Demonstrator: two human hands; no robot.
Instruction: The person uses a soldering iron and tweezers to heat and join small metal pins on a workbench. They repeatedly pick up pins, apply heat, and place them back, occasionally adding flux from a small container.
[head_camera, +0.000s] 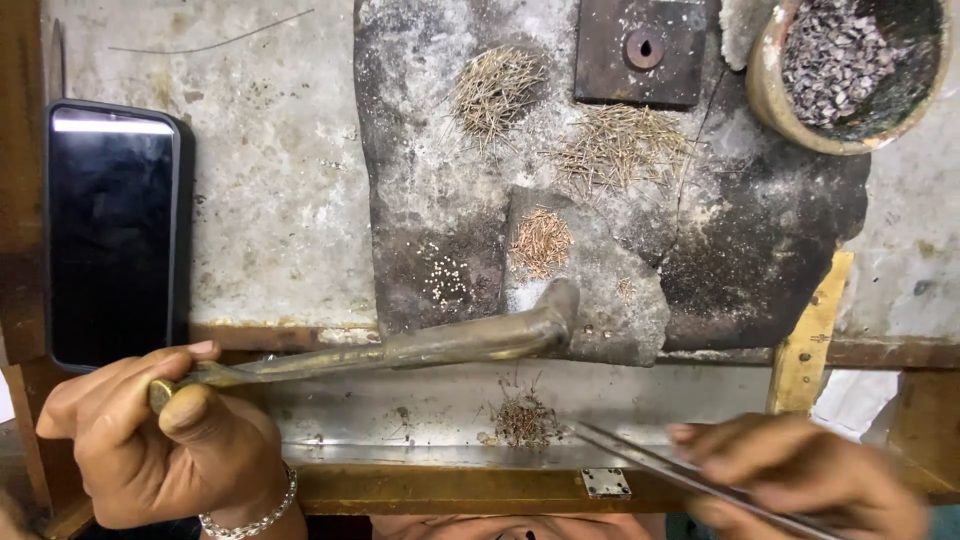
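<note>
The left hand (150, 440) has its grip closed round the thin end of a bent metal blowpipe (430, 345), whose curved tip reaches the small copper pin heap (541, 242) on the charred block (760, 240). The right hand (800, 480), blurred, pinches long tweezers (650, 462) whose points sit just beside the wire scrap pile (524, 420) on the desk (280, 180).

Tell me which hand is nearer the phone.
Left. The left hand sits just below the phone; the right hand is far across, holding tweezers.
</note>
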